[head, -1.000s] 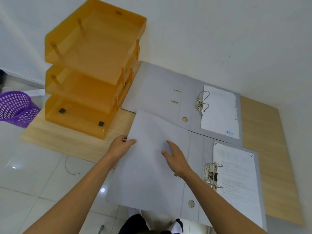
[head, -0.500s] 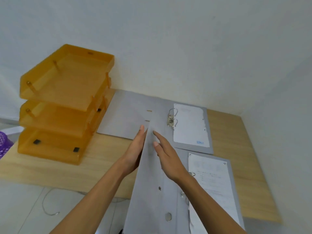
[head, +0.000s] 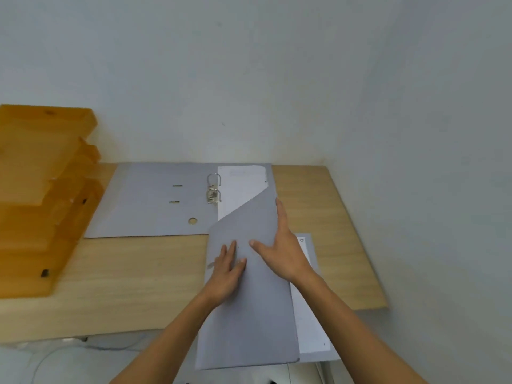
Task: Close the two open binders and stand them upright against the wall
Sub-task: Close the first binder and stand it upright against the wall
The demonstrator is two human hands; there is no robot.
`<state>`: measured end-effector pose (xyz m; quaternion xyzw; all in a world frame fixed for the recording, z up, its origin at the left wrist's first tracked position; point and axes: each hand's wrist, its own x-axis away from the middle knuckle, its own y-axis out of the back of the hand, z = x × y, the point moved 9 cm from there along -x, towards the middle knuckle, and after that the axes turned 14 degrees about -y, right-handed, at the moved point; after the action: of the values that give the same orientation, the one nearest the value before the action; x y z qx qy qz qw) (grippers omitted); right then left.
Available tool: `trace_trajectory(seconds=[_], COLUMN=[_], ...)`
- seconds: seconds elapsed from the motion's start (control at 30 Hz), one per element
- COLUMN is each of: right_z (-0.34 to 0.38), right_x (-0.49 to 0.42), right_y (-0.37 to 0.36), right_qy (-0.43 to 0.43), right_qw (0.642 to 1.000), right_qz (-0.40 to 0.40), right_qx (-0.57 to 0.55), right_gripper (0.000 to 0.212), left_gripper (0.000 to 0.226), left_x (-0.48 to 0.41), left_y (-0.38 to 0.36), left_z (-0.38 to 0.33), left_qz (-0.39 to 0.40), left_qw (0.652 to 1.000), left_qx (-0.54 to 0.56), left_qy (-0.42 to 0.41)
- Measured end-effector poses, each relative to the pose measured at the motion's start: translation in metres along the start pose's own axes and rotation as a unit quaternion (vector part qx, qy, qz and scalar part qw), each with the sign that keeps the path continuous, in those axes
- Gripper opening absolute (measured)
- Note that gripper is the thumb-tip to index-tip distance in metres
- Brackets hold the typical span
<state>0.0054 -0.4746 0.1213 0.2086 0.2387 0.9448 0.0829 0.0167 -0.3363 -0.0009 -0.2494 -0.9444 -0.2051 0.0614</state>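
Observation:
Two grey lever-arch binders lie on a wooden desk [head: 133, 275]. The far binder [head: 149, 200] lies open flat by the wall, its metal rings [head: 214, 191] and a white sheet [head: 239, 187] showing. The near binder [head: 249, 314] has its front cover folded over to the right, almost down on its white pages [head: 310, 322], and it overlaps the far binder's corner. My left hand [head: 228, 268] lies flat on that cover. My right hand [head: 282, 253] spreads over the cover with its fingers along the right edge.
An orange three-tier letter tray [head: 41, 195] stands at the desk's left end. White walls meet in a corner [head: 327, 151] behind and to the right of the desk. The desk's front edge [head: 83, 335] runs near me, with floor and a cable below.
The near binder's cover went from lying open on the left, through upright, to folded over the pages on the right. Both hands followed it. The view tilted up towards the wall.

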Motion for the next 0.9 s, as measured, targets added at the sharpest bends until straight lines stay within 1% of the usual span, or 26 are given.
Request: trace_trajectory(seconds=[0.07, 0.13, 0.23, 0.27, 0.37, 0.5, 0.6, 0.63, 0.8, 0.9], right_z=[-0.028, -0.056, -0.099, -0.112, -0.150, -0.195, -0.221, -0.225, -0.235, -0.239], right_x=[-0.006, -0.009, -0.015, -0.017, -0.025, -0.030, -0.030, -0.030, -0.028, -0.029], right_y=[0.016, 0.023, 0.039, 0.045, 0.061, 0.063, 0.052, 0.048, 0.009, -0.007], right_qy=[-0.020, -0.045, -0.077, -0.085, -0.112, -0.166, -0.178, -0.176, -0.163, -0.175], right_qw=[1.000, 0.999, 0.997, 0.996, 0.993, 0.983, 0.976, 0.974, 0.968, 0.964], right_qz=[-0.008, -0.004, -0.010, -0.013, -0.020, -0.005, 0.019, 0.024, 0.110, 0.135], right_qx=[0.015, 0.027, 0.019, 0.014, 0.038, 0.083, 0.128, 0.142, 0.153, 0.150], right_gripper=[0.106, 0.101, 0.089, 0.085, 0.083, 0.081, 0.080, 0.080, 0.079, 0.078], left_gripper=[0.077, 0.080, 0.070, 0.072, 0.073, 0.074, 0.101, 0.105, 0.099, 0.087], left_x=[0.006, 0.013, 0.025, 0.030, 0.038, 0.033, 0.031, 0.032, 0.044, 0.046], left_y=[-0.004, 0.000, -0.005, -0.009, -0.023, -0.035, -0.042, -0.044, -0.052, -0.053], left_z=[0.018, 0.037, 0.041, 0.043, 0.043, 0.044, 0.059, 0.058, 0.050, 0.060], left_qz=[-0.040, -0.093, -0.156, -0.165, -0.170, -0.151, -0.139, -0.132, -0.120, -0.127], left_qw=[0.998, 0.993, 0.984, 0.980, 0.978, 0.983, 0.984, 0.984, 0.983, 0.980], left_qx=[-0.005, -0.002, 0.055, 0.068, 0.066, 0.023, -0.019, -0.031, -0.057, -0.038], left_qy=[0.040, 0.073, 0.072, 0.083, 0.097, 0.102, 0.113, 0.113, 0.125, 0.146])
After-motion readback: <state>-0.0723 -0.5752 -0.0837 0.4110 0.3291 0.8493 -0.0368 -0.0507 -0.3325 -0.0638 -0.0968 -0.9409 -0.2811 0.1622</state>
